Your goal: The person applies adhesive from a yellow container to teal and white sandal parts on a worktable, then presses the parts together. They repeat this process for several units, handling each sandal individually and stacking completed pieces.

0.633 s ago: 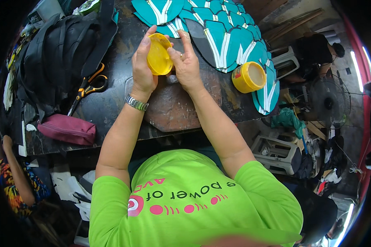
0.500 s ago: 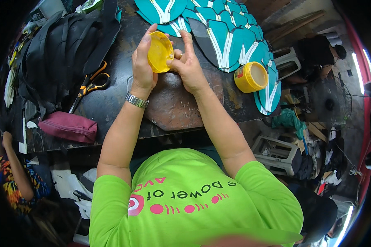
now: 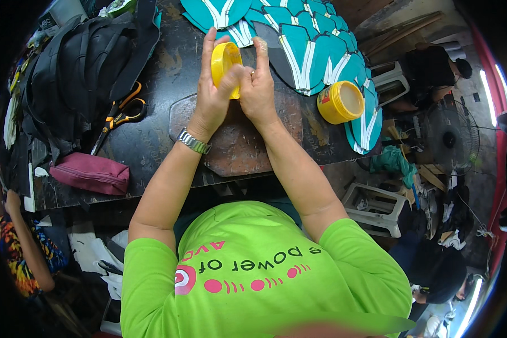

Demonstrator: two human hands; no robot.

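Between my two hands is a round yellow lid (image 3: 223, 56), tilted on edge above the dark table. My left hand (image 3: 209, 100) grips it from the left, its thumb smeared by motion. My right hand (image 3: 257, 96) holds the lid's right side, with its index finger stretched upward and a whitish smear on the tip. To the right stands an open yellow jar (image 3: 338, 105) of pale paste, leaning slightly, beside the teal cut pieces. Under my wrists lies a worn brown board (image 3: 239, 149).
Overlapping teal pieces with white strips (image 3: 298, 50) cover the table's far right. At left lie black fabric pieces (image 3: 79, 84), orange-handled scissors (image 3: 118, 118) and a maroon pouch (image 3: 90, 173). Grey plastic stools (image 3: 374, 208) stand right of the table. Other people sit at both sides.
The lid has turned from facing me to nearly edge-on. Both hands have drawn closer together around it, the left one shifting right.
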